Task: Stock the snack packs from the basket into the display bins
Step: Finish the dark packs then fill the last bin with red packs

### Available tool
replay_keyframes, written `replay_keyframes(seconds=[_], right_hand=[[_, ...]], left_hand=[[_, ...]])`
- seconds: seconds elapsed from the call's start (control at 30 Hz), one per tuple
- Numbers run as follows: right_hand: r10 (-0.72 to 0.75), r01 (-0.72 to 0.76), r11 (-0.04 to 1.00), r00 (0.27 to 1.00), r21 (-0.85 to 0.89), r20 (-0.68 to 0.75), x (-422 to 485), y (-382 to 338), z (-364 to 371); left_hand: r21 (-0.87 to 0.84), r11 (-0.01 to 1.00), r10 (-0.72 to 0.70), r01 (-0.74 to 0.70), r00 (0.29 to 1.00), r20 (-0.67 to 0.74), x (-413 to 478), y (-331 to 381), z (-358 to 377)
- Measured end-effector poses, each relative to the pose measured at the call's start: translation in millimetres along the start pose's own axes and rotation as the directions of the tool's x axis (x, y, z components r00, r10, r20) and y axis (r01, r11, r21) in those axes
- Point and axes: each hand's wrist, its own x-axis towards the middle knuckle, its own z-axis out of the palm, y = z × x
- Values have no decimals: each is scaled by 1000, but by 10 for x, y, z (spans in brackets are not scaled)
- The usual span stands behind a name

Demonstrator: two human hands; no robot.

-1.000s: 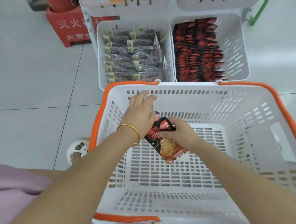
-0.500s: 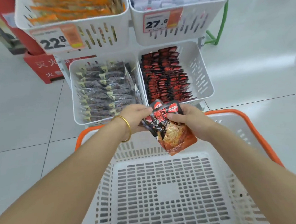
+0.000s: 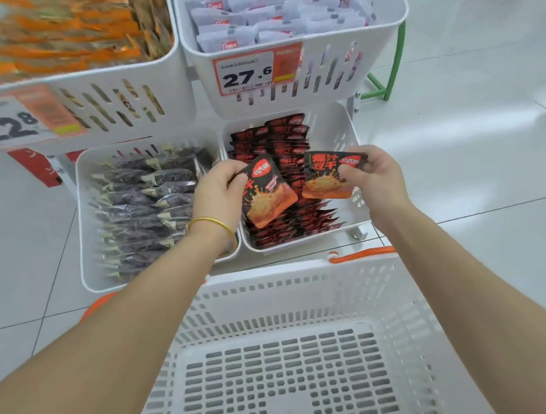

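Observation:
My left hand (image 3: 218, 192) pinches a red-and-black snack pack (image 3: 265, 192) by its left edge. A second pack of the same kind (image 3: 327, 176) is gripped at its top right corner by my right hand (image 3: 374, 180). Both packs hang apart, just above the lower right display bin (image 3: 344, 133), which holds rows of the same red-and-black packs (image 3: 286, 138). Below my arms stands the white basket (image 3: 273, 293) with orange handles; no packs show on its slotted floor.
The lower left bin (image 3: 83, 225) holds dark purple packs. Above it is a bin of orange packs (image 3: 94, 97) tagged 22.8, and to the right a bin of pale packs (image 3: 319, 79) tagged 27.6. Grey floor tiles and a green frame (image 3: 395, 58) lie to the right.
Both hands rose out of the basket and forward over the lower right bin. The packs, held together before, are now split, one in each hand. The view tilted up towards the upper bins.

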Motion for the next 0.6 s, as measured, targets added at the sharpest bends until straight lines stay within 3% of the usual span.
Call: replay_keyframes(seconds=[0.23,0.6], right_hand=[[-12,26,991,994,-128,111,245,293,7],[17,-6,985,998,-173,64,305,456,-73]], left_hand=[[134,976,172,-171,985,5,56,-105,114],[262,888,345,-378,924,165,57,-93,140]])
